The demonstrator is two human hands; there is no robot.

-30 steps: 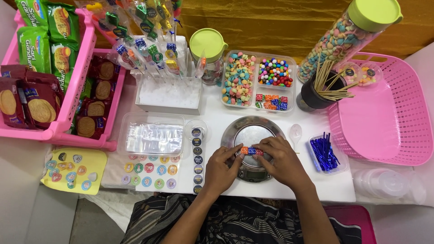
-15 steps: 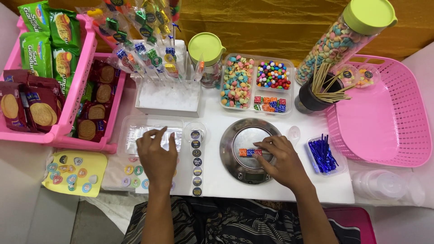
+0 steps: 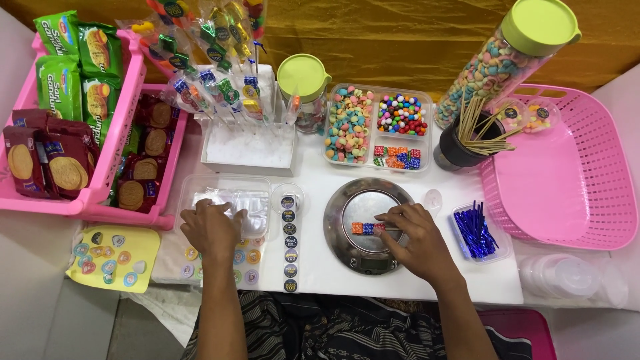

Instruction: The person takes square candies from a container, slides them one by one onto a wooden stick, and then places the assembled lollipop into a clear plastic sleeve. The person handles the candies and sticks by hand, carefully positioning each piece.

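Crowded table [image 3: 313,267]; right hand [image 3: 417,243] mid-scale [image 3: 347,250].

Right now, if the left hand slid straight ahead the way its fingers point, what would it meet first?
The left hand already rests on the clear plastic bags in their shallow clear tray. Straight ahead it would likely meet that tray's far rim first, then the white foam block holding wrapped candy skewers; depth is uncertain.

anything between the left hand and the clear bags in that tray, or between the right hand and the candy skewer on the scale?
Nothing visible. The left hand already rests on the clear bags in the clear tray. The right hand has its fingers on the candy skewer lying across the round metal scale.
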